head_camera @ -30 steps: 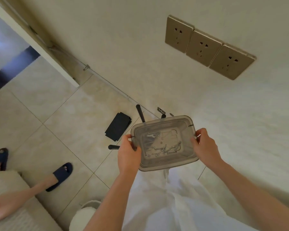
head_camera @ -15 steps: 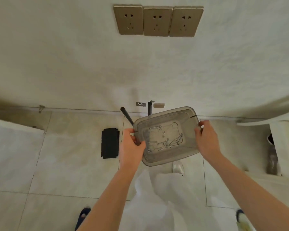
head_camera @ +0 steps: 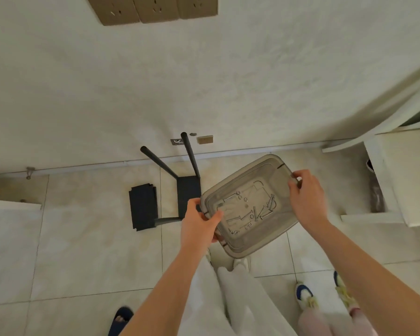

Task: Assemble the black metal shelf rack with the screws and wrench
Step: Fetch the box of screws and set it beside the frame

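Observation:
I hold a clear grey plastic box (head_camera: 264, 175) tilted in the air above the tiled floor. My left hand (head_camera: 198, 223) grips its near-left rim and my right hand (head_camera: 306, 194) grips its far-right rim. Several silver screws (head_camera: 255, 210) and a thin bent wrench lie loose on the box bottom. Below it on the floor stands a black metal rack part (head_camera: 188, 190) with black legs (head_camera: 190, 151) sticking up toward the wall. A separate flat black shelf panel (head_camera: 143, 206) lies to its left.
A wall with three brass sockets (head_camera: 155, 8) rises straight ahead. White furniture (head_camera: 398, 175) stands at the right, a white ledge (head_camera: 10, 204) at the left. Another person's shoes (head_camera: 306, 295) are at the lower right, a dark slipper (head_camera: 121, 317) at the bottom.
The view has swung down and right, so the rack part with its legs now shows fully. The box has shifted right and rotated; both hands still hold its rims.

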A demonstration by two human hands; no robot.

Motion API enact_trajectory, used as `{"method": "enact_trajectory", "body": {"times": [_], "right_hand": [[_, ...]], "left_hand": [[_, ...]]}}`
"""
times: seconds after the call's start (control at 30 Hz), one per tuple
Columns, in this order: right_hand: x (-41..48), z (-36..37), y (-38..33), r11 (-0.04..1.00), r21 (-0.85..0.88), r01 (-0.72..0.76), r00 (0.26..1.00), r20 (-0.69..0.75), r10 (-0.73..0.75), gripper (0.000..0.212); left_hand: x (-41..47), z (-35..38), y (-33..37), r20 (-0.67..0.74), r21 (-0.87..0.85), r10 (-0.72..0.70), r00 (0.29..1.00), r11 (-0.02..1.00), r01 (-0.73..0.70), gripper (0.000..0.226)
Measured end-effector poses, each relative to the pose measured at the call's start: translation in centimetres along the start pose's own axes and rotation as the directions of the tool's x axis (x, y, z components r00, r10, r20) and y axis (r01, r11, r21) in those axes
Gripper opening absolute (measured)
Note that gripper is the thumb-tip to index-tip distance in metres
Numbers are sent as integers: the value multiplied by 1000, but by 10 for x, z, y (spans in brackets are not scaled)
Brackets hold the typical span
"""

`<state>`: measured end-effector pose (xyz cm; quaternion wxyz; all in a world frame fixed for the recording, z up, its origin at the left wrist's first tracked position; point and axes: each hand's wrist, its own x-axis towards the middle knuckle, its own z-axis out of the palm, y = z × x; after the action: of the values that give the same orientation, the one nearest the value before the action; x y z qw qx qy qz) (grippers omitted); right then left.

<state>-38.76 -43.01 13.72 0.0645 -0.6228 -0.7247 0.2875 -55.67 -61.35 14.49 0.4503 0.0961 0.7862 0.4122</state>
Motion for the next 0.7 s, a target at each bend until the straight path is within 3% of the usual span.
{"method": "enact_trajectory", "body": {"times": [0.33,0.7], "right_hand": [[60,80,99,998,10,-54,997,-53,55,25],[139,315,229,998,-65,5,999,-40,-7,33]], "left_hand": [[84,93,-94,135,21,-130,982,991,129,13],[270,154,-278,248,31,-295,923,954,297,16]]}}
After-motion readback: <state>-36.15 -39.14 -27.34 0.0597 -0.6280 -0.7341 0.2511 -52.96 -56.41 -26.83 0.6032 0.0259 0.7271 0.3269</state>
